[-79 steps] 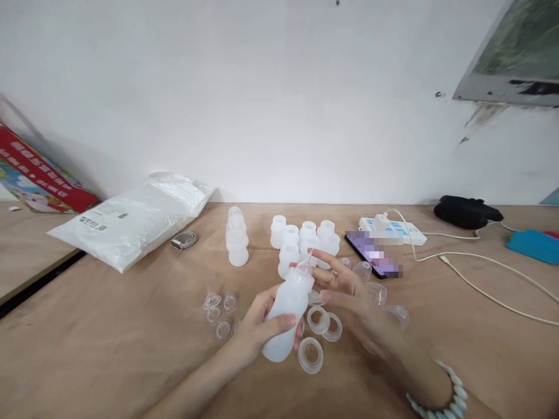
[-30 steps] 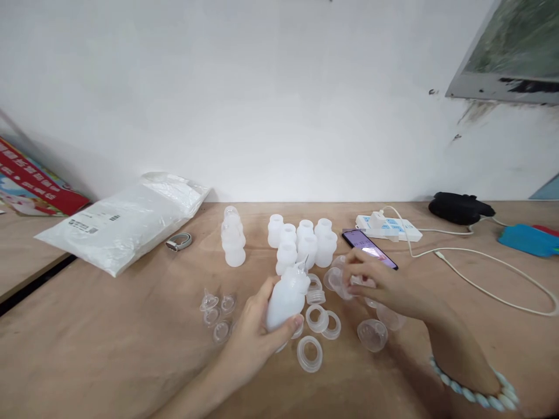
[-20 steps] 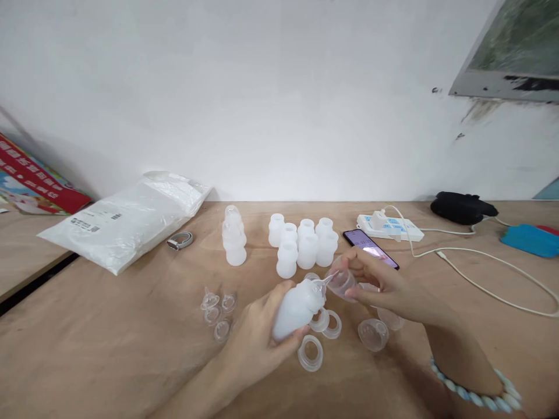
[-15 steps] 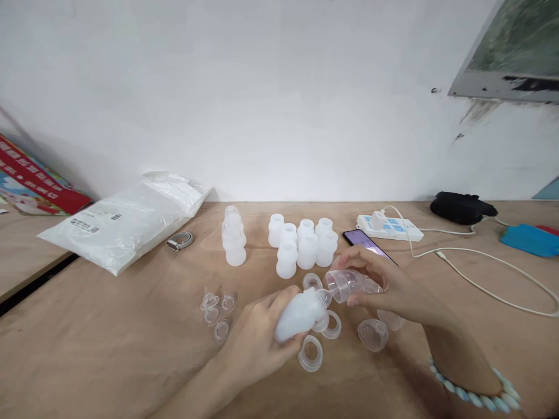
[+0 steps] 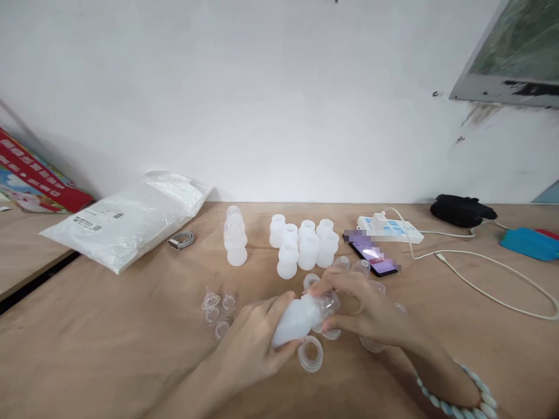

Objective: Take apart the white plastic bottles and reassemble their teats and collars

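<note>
My left hand (image 5: 257, 331) is wrapped round a white baby bottle (image 5: 293, 322), which lies tilted with its top end to the right. Over that top sits a clear cap (image 5: 327, 302), gripped between the thumb and fingers of my right hand (image 5: 362, 305). Clear collar rings lie under and around the bottle, one ring (image 5: 310, 354) just below it. Several clear nipples (image 5: 211, 299) rest left of my left hand. More clear caps (image 5: 360, 268) stand behind and beside my right hand, partly hidden by it.
Several open white bottles (image 5: 287, 260) stand behind my hands, with capped bottles (image 5: 236, 238) to their left. A white plastic package (image 5: 126, 218) and a watch (image 5: 181, 240) lie left. At right are a phone (image 5: 371, 253), a power strip (image 5: 402, 230), a cable and a black case (image 5: 463, 209).
My right hand has moved left with the clear cap and brought it over the nipple end of the bottle. My left hand keeps hold of the bottle in nearly the same place.
</note>
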Motion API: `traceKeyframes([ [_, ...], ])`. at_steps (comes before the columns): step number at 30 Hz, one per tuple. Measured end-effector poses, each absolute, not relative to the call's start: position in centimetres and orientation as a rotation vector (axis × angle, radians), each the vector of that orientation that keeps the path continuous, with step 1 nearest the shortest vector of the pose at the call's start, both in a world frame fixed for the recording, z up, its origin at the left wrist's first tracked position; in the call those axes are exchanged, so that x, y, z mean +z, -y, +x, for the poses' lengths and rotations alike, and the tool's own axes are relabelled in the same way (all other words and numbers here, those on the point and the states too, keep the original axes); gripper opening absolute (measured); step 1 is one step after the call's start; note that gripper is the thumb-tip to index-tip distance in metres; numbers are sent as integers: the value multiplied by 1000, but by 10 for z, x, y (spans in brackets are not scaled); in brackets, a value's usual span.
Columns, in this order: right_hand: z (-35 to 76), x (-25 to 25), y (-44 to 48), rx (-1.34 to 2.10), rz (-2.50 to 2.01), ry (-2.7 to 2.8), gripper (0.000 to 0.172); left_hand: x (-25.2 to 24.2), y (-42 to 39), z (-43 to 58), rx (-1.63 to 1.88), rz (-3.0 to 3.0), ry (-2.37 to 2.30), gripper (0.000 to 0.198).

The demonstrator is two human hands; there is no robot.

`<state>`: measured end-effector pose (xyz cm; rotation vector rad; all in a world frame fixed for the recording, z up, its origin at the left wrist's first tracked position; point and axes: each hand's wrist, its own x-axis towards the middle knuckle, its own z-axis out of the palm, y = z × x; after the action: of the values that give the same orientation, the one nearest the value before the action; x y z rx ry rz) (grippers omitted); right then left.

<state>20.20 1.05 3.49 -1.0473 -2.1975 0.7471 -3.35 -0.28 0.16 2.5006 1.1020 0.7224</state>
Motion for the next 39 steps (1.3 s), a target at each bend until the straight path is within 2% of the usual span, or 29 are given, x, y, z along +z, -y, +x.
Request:
traceKeyframes([
  [7, 194, 31, -14, 772, -954, 2131, 35, -1, 0, -36, 775, 2431, -1132, 36],
  [11, 182, 49, -19, 830, -986, 2062, 36, -1, -3, -34, 930, 2190, -1169, 46],
  [14, 171, 72, -35, 879, -961, 2016, 39, 2, -6, -38, 1188, 2074, -1153, 58],
  [16, 165, 89, -57, 824, -905, 1965, 38, 5, -10, -43, 1495, 1990, -1080, 64],
  [19, 151, 110, -101, 573, -947, 1962, 34, 11, -15, -52, 1952, 1845, -988, 51],
  [21, 136, 114, -132, 388, -1018, 2055, 34, 16, -18, -56, 2136, 1749, -1022, 41],
  [26, 90, 93, -183, 66, -1288, 2382, 38, 24, -20, -60, 2224, 1652, -1162, 32],
  [32, 68, 65, -197, 27, -1342, 2502, 37, 25, -16, -62, 2220, 1652, -1178, 25],
  [39, 86, 82, -196, 170, -1382, 2512, 50, 22, -21, -60, 2283, 1638, -1067, 19],
])
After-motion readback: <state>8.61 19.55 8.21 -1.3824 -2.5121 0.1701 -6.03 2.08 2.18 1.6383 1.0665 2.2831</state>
